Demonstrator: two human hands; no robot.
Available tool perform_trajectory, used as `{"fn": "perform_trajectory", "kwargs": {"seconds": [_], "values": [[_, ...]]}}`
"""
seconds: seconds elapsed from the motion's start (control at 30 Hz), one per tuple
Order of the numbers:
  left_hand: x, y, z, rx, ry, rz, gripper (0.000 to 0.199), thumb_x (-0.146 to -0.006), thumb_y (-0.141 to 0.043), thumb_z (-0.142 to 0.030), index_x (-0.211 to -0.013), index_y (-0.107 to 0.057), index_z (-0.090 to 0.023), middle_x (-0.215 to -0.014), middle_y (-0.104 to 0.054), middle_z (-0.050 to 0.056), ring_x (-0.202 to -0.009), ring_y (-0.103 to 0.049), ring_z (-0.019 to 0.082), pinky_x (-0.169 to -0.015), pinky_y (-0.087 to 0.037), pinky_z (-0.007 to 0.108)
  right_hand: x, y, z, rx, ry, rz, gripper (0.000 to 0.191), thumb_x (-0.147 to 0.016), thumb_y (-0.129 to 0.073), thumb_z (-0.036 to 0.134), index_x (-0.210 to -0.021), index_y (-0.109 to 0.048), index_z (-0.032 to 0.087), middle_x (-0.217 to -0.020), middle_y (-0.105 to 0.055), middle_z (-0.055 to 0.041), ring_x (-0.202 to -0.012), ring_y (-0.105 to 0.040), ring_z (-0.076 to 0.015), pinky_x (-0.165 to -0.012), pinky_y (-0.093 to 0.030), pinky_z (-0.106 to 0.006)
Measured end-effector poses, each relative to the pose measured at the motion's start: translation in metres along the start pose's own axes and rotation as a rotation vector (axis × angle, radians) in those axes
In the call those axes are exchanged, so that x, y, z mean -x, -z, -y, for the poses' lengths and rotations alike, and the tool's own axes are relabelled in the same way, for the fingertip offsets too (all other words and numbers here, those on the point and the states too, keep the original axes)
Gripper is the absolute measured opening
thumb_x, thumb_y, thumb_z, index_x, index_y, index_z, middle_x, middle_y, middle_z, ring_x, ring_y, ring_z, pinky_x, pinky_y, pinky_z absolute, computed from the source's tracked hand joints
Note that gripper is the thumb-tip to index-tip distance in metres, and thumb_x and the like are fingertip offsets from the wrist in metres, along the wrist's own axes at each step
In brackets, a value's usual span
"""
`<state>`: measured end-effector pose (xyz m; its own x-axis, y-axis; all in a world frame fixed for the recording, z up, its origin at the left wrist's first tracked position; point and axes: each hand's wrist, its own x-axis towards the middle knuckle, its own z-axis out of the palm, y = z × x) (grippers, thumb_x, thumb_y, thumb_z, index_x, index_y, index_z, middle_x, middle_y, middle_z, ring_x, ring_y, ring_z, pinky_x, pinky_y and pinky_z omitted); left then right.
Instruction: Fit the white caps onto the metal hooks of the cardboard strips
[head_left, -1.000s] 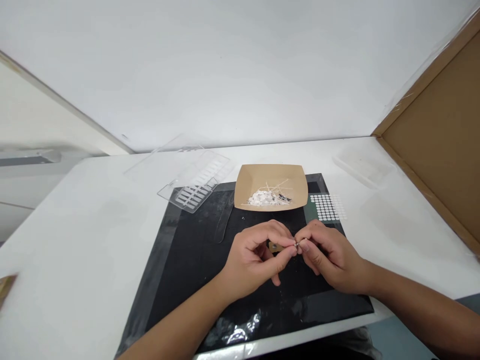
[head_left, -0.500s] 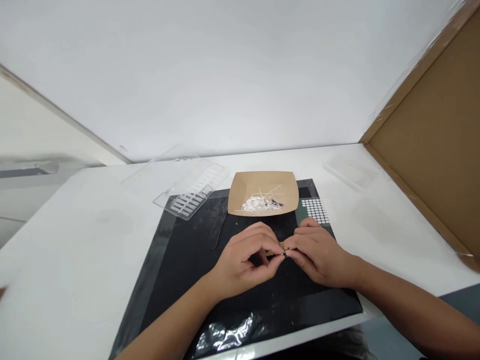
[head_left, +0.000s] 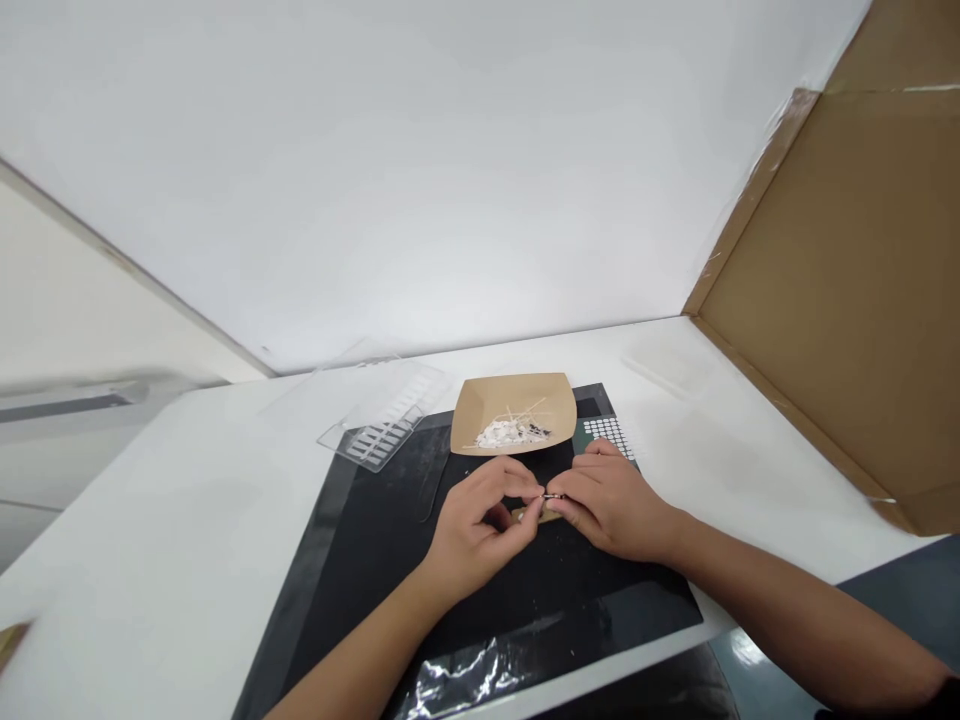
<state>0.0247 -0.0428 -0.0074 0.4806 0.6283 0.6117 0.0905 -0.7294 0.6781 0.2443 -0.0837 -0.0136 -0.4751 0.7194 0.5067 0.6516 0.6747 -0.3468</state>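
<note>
Over the black mat [head_left: 375,560], my left hand [head_left: 487,520] pinches one end of a small, thin, dark and shiny piece [head_left: 553,496] between thumb and fingertips. The other end of it sits in the pinch of my right hand [head_left: 619,503]. What kind of piece it is, I cannot make out. Just below the fingertips shows a small brown piece [head_left: 551,515], partly covered by the fingers. Behind both hands stands a brown paper tray [head_left: 476,405] holding a pile of white scraps [head_left: 510,432] and thin strips.
Left of the tray lies a clear plastic case [head_left: 382,437] with white strips. A green sheet of white round dots [head_left: 611,432] is just beyond my right hand. A translucent flat item [head_left: 667,370] rests farther back, near the cardboard wall [head_left: 825,300].
The camera view has tilted and turned, so the table looks shifted. My fingertips are slightly farther apart, showing more of the thin piece between them.
</note>
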Motion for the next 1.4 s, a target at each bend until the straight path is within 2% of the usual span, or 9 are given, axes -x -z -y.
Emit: {"fn": "perform_trajectory", "kwargs": {"seconds": [0.17,0.3,0.43,0.6,0.77,0.9,1.1,1.27,1.4], "values": [[0.002,-0.002,0.000,0.010,0.057,-0.038,0.007,-0.094,-0.071,-0.014,-0.097,-0.077,-0.016,-0.091,-0.072,0.006,-0.060,-0.065,0.007,-0.041,-0.050,0.010,0.000,-0.001,-0.002,0.081,0.043,-0.038,0.034,-0.116,-0.043,0.031,-0.095,-0.067,0.018,-0.080,-0.071,-0.0023,-0.074,-0.056,-0.0178,-0.083,-0.032,-0.035],[0.003,-0.001,0.002,-0.016,0.039,-0.063,0.008,-0.095,-0.073,-0.017,-0.100,-0.079,-0.017,-0.092,-0.074,0.006,-0.061,-0.067,0.009,-0.042,-0.053,0.011,-0.001,-0.003,-0.002,0.009,-0.027,-0.034,0.037,-0.116,-0.038,0.033,-0.098,-0.066,0.018,-0.081,-0.071,-0.0035,-0.074,-0.058,-0.0182,-0.081,-0.032,-0.036],[0.002,-0.001,-0.002,-0.010,-0.095,-0.057,0.019,-0.093,-0.074,-0.012,-0.110,-0.079,-0.018,-0.093,-0.075,0.006,-0.066,-0.069,0.010,-0.047,-0.057,0.013,-0.003,-0.003,0.001,-0.199,-0.116,-0.015,0.042,-0.117,-0.031,0.036,-0.095,-0.063,0.020,-0.080,-0.070,-0.0013,-0.072,-0.058,-0.0164,-0.082,-0.036,-0.036],[-0.002,0.000,-0.010,0.005,-0.196,-0.079,0.022,-0.091,-0.075,-0.006,-0.109,-0.077,-0.018,-0.091,-0.073,0.005,-0.065,-0.067,0.009,-0.052,-0.058,0.015,-0.004,0.004,0.014,-0.488,-0.184,0.064,0.051,-0.118,-0.026,0.045,-0.079,-0.050,0.023,-0.060,-0.060,0.0040,-0.063,-0.054,-0.0158,-0.085,-0.042,-0.035],[-0.002,0.002,-0.014,-0.011,-0.236,-0.092,0.018,-0.091,-0.075,-0.006,-0.105,-0.076,-0.018,-0.092,-0.072,0.005,-0.060,-0.064,0.008,-0.053,-0.058,0.017,-0.003,0.010,0.023,-0.788,-0.276,0.196,0.054,-0.117,-0.029,0.055,-0.078,-0.048,0.023,-0.056,-0.051,0.0069,-0.054,-0.048,-0.0124,-0.067,-0.045,-0.028],[0.000,0.002,-0.013,0.003,-0.224,-0.083,0.019,-0.092,-0.075,-0.007,-0.107,-0.076,-0.019,-0.093,-0.073,0.005,-0.064,-0.065,0.009,-0.055,-0.058,0.018,-0.002,0.010,0.026,-0.893,-0.287,0.224,0.056,-0.116,-0.030,0.059,-0.076,-0.046,0.022,-0.058,-0.049,0.0064,-0.055,-0.047,-0.0115,-0.066,-0.044,-0.027],[0.004,0.004,-0.011,-0.009,-0.118,-0.041,0.010,-0.097,-0.072,-0.012,-0.104,-0.077,-0.017,-0.092,-0.073,0.007,-0.069,-0.068,0.011,-0.055,-0.058,0.017,0.002,0.007,0.024,-0.828,-0.303,0.176,0.048,-0.117,-0.031,0.054,-0.090,-0.054,0.021,-0.060,-0.050,0.0073,-0.054,-0.046,-0.0115,-0.063,-0.042,-0.026],[0.006,0.001,-0.012,0.050,0.015,-0.014,0.010,-0.097,-0.071,-0.014,-0.105,-0.078,-0.018,-0.094,-0.072,0.006,-0.068,-0.069,0.010,-0.049,-0.056,0.013,0.004,0.002,0.013,-0.418,-0.058,0.099,0.044,-0.117,-0.031,0.044,-0.091,-0.056,0.021,-0.076,-0.058,-0.0004,-0.068,-0.051,-0.0162,-0.067,-0.039,-0.030],[0.007,-0.001,-0.013,0.077,0.021,-0.009,0.014,-0.097,-0.071,-0.013,-0.107,-0.079,-0.018,-0.095,-0.072,0.007,-0.062,-0.065,0.007,-0.048,-0.054,0.013,0.006,-0.002,0.006,-0.184,0.047,0.040,0.040,-0.117,-0.032,0.038,-0.085,-0.051,0.022,-0.074,-0.056,-0.0011,-0.067,-0.045,-0.0179,-0.063,-0.032,-0.032]]}}
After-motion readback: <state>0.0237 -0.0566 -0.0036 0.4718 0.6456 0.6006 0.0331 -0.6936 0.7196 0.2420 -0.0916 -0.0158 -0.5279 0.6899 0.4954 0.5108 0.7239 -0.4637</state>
